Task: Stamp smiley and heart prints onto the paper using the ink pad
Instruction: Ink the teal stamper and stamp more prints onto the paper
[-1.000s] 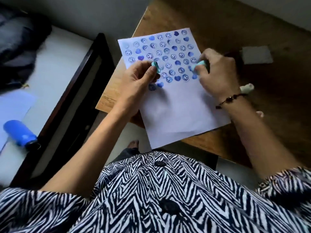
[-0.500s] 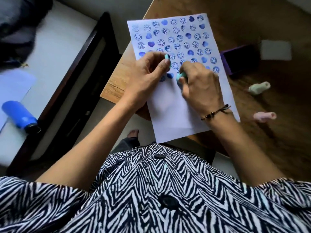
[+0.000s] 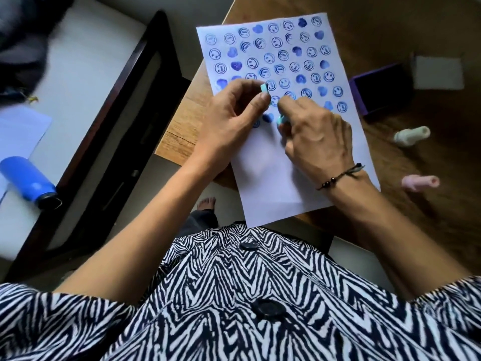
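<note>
Blue bottle lying far left, left hand pinching a teal stamp over the paper (rows of blue smileys, hearts), right hand pressing another stamp down, purple ink pad sitting right.

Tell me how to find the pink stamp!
Look at the wooden table, to the right of the stamped paper. Two little stamps lie there on their sides. The pink stamp is the nearer one, by the paper's bottom corner; the other stamp is whitish.
</note>
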{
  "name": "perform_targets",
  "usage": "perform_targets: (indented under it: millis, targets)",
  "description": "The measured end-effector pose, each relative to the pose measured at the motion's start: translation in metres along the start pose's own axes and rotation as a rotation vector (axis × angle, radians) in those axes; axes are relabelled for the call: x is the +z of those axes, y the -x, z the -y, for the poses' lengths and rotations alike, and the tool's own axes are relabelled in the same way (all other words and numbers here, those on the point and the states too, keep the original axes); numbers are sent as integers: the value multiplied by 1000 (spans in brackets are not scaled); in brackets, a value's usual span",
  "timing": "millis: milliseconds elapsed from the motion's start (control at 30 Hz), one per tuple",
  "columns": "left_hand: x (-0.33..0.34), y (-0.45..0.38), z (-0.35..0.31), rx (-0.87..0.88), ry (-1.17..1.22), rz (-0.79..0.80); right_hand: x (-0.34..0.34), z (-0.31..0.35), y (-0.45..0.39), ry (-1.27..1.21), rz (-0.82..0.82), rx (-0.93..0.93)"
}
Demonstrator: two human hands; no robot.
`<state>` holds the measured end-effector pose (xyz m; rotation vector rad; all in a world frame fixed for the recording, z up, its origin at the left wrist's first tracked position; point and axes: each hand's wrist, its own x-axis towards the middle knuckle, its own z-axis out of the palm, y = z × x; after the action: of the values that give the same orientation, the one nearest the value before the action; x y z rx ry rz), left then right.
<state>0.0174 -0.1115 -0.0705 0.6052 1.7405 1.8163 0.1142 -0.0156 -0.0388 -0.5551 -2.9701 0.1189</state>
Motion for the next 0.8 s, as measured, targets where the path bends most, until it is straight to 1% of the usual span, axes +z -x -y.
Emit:
perform_targets:
  millis: [233, 367, 433, 500, 567, 700, 800]
  targets:
    - [0, 1, -2, -5, -31, 8, 1, 2, 1, -33, -34, 37]
    - [1, 2, -4, -19, -32, 16, -4, -2, -1, -106, 19, 93]
    - [1, 3, -5, -30, -29, 15, -14, -9, 0, -277, -20, 203]
    - [1, 3, -6, -41, -22, 13, -26, -19, 3, -502, -159, 319]
    - [2, 3, -6, -47, -27, 14, -37, -29, 8, -699, -243, 393]
    - [1, 1, -9, -77, -12, 20, -43, -37, 15, -953, -234, 522]
    - [3, 2, -18, -64, 41, 98, -45, -31, 15, -1142, -219, 564]
